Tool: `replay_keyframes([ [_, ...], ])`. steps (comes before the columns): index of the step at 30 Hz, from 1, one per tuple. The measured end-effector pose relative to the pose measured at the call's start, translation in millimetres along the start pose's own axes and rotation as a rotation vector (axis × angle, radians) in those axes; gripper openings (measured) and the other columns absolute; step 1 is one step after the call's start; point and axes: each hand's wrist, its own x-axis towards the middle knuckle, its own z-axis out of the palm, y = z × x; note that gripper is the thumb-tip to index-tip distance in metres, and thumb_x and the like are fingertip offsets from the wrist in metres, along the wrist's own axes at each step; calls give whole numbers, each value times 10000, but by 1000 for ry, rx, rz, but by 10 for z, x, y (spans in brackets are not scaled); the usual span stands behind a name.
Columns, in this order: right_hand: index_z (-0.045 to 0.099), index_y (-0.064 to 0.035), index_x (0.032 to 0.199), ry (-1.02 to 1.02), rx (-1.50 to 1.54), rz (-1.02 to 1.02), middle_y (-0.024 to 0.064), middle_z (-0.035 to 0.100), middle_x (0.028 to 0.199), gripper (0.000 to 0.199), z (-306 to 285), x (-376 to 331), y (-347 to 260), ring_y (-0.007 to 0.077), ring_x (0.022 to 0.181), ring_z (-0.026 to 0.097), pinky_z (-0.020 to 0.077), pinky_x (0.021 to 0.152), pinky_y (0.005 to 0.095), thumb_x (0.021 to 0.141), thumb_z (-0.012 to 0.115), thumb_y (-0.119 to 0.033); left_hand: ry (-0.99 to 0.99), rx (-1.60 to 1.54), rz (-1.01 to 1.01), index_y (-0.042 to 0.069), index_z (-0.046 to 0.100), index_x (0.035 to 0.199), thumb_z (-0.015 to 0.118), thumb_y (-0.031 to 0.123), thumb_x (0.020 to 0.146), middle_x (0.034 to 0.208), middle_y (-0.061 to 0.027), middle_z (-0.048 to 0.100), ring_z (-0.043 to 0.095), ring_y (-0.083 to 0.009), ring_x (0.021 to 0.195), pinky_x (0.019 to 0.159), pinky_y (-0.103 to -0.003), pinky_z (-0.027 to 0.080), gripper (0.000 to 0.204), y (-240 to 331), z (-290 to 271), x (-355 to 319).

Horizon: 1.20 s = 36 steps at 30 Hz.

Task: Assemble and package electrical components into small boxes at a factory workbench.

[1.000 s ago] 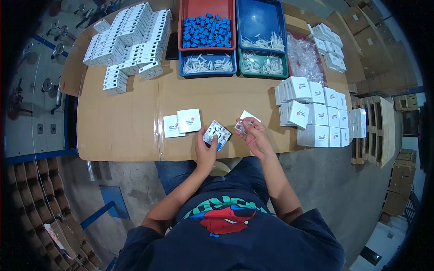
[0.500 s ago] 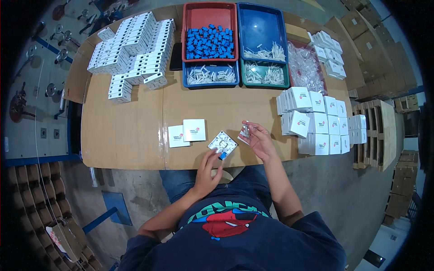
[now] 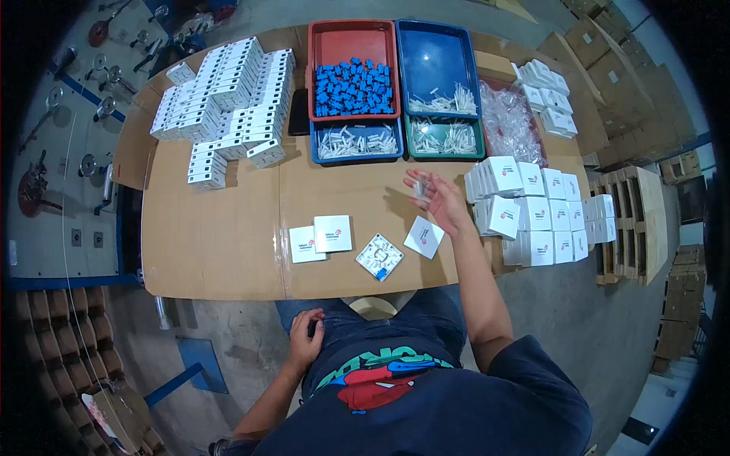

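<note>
My right hand point(image 3: 442, 204) is raised above the cardboard tabletop, its fingers around a small clear plastic piece point(image 3: 423, 188). My left hand point(image 3: 306, 336) rests on my thigh, off the table, loosely curled with the thumb apart and nothing visible in it. On the table before me lies a square white housing point(image 3: 379, 257), its inner side up, with a blue connector block point(image 3: 382, 274) at its near corner. Just right of it, below my right hand, a white square cover plate point(image 3: 423, 237) lies turned at an angle. Two more cover plates point(image 3: 332, 233) overlap to the left.
At the back stand a red tray point(image 3: 353, 27) of blue connector blocks and blue point(image 3: 436, 45) and green point(image 3: 447, 157) trays of white plastic pins. Clear plastic pieces point(image 3: 511, 121) fill another tray. White units point(image 3: 228, 99) are stacked back left, white cover plates point(image 3: 536, 214) at right.
My right hand has lifted away from the cover plate toward the trays, still with the clear piece. My left hand has left the housing and dropped to my thigh.
</note>
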Motion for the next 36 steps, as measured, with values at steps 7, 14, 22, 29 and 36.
replay_keyframes([
  [7,665,-22,1151,171,-77,-115,117,700,1168,235,-244,458,-89,230,1115,672,592,878,418,1028,562,-194,16,-49,-5,21,644,1127,622,16,873,995,-111,692,649,-265,923,872,-368,471,255,-51,15,21],
  [14,621,-68,996,373,-266,-126,86,712,1106,49,-137,725,-218,226,1054,702,597,819,414,995,608,-115,14,-59,-27,23,637,1142,610,25,888,1003,-109,695,652,-263,929,870,-369,470,256,-76,25,-5],
  [22,616,-18,1069,248,-284,-88,121,679,1227,131,6,804,-416,242,1056,697,592,817,422,1009,513,-74,29,-87,-27,22,637,1147,616,9,879,999,-108,698,653,-256,932,874,-361,474,269,-140,45,22],
  [29,522,6,1345,104,-66,36,152,669,1200,346,-76,851,-469,267,1055,677,565,921,459,1033,463,-130,20,-68,-32,18,637,1153,612,-13,883,998,-113,703,661,-248,944,880,-358,493,273,-99,25,28],
  [36,469,11,1396,206,-580,-18,136,648,1018,558,-316,1073,-622,219,923,683,595,814,366,855,601,36,35,-91,-19,20,638,1158,605,-9,897,997,-118,703,662,-245,942,882,-356,501,265,-142,36,26],
])
